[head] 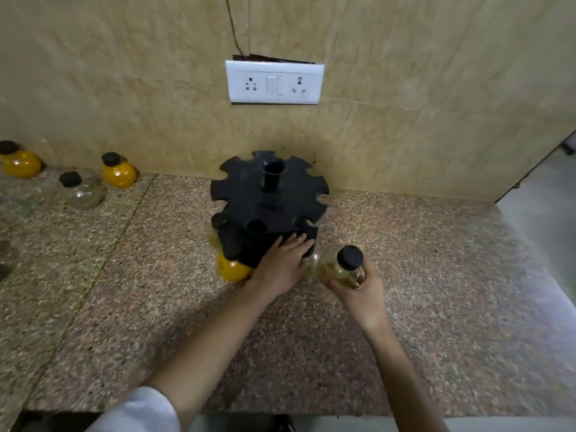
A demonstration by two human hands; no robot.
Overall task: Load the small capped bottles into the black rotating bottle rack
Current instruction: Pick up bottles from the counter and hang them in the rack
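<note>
The black rotating rack (269,194) stands on the granite counter against the wall, its slotted top disc empty. My left hand (284,263) rests with straight fingers on the rack's lower front. My right hand (358,289) grips a clear black-capped bottle (341,266) just right of the rack. A yellow-filled bottle (232,269) sits low at the rack's front left, with a black cap (219,220) showing above it. A second clear bottle (311,263) is partly hidden between my hands.
Three more capped bottles stand at the far left by the wall: two yellow ones (21,162) (118,171) and one clear (81,191). A white socket plate (274,82) is on the wall. The counter's edge (530,275) drops off at the right.
</note>
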